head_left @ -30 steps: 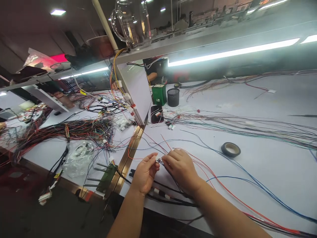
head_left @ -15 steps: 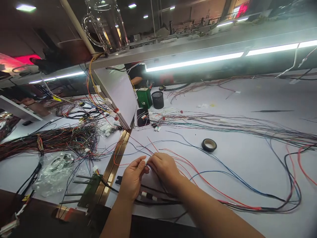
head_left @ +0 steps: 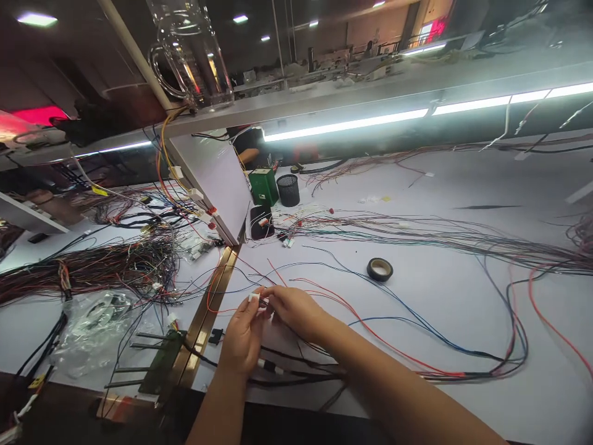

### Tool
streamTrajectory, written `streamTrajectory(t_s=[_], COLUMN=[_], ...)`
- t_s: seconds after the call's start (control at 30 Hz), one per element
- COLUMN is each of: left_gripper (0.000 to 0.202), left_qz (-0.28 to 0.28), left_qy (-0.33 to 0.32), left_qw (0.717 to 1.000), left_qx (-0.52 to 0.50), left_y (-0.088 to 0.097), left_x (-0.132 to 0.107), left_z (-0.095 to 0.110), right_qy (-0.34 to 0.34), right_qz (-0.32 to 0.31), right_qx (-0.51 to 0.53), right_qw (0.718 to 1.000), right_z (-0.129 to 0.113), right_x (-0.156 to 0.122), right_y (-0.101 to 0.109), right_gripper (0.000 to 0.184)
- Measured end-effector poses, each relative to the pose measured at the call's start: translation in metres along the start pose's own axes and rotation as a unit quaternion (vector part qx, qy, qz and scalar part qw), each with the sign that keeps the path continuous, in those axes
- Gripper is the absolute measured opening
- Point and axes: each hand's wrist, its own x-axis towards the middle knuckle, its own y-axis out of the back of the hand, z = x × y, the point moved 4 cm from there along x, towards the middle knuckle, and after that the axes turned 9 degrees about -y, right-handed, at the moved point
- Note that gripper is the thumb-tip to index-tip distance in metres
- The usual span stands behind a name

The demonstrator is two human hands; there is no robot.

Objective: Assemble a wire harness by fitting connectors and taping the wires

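Note:
My left hand point(head_left: 241, 337) is closed, pinching a small white connector point(head_left: 254, 297) between thumb and fingers. Right beside it, my right hand point(head_left: 296, 311) has its fingertips pinched together on what looks like a thin wire at the connector; the tips partly hide it. Red wires point(head_left: 333, 296) and blue wires point(head_left: 412, 324) spread over the white table to the right of my hands. Beneath my wrists run black sleeved cables point(head_left: 306, 374). A black connector point(head_left: 215, 336) lies just left of my left hand.
A roll of black tape point(head_left: 380, 269) lies to the right. Farther back stand a green box point(head_left: 263, 187) and a black mesh cup point(head_left: 288, 190). A green board with metal rods point(head_left: 162, 364), a plastic bag point(head_left: 92, 334) and a wire bundle point(head_left: 92, 262) are at left.
The white connector now shows above my left thumb, where before it was mostly hidden. My right fingertips have shifted slightly against it. The whole view has moved a little.

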Motion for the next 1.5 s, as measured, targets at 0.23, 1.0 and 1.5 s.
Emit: streamTrajectory(t_s=[0.23,1.0,1.5], left_gripper=[0.021,0.015,0.029], left_qz=[0.038,0.039,-0.044], left_qy=[-0.031,0.076,0.060], left_qw=[0.999,0.983,0.985], left_qx=[-0.015,-0.161,-0.156], left_y=[-0.002,0.018,0.010], left_x=[0.003,0.009,-0.002], left_z=[0.013,0.011,0.017], right_qy=[-0.067,0.066,-0.113], right_qz=[-0.147,0.104,0.114], right_qx=[0.035,-0.247,-0.384], right_qw=[0.986,0.961,0.909], right_z=[-0.023,0.023,0.096], right_x=[-0.009,-0.082,-0.106], right_y=[0.001,0.048,0.125], right_gripper=[0.030,0.034,0.024])
